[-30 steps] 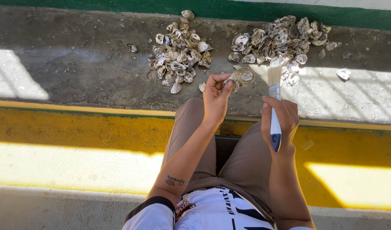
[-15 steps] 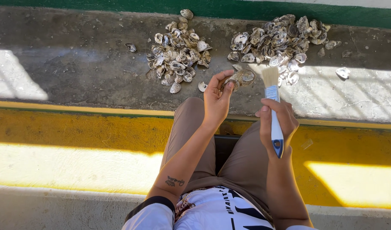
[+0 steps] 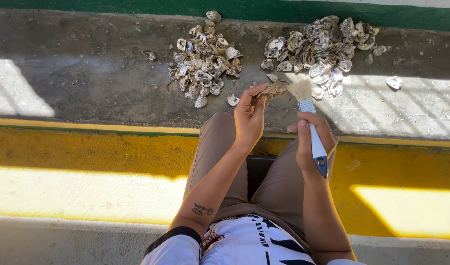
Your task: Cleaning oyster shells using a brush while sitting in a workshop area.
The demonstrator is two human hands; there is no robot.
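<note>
Grey oyster shell [image 3: 274,90] pinched in our left hand [image 3: 248,117], raised clear of the concrete ledge [image 3: 87,73] for brushing. Our right hand [image 3: 314,142] is clamped on the blue-handled paintbrush [image 3: 311,125], bristles meeting the shell.

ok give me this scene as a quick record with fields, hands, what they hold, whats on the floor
left hand: pinches one oyster shell, raised over the floor
right hand: grips a paintbrush with a white and blue handle, bristles against the held shell
left pile: shells heaped on the concrete floor
right pile: a second heap, partly sunlit
strays: single shells lie apart from both heaps
foreground: yellow painted strip under the knees
</note>
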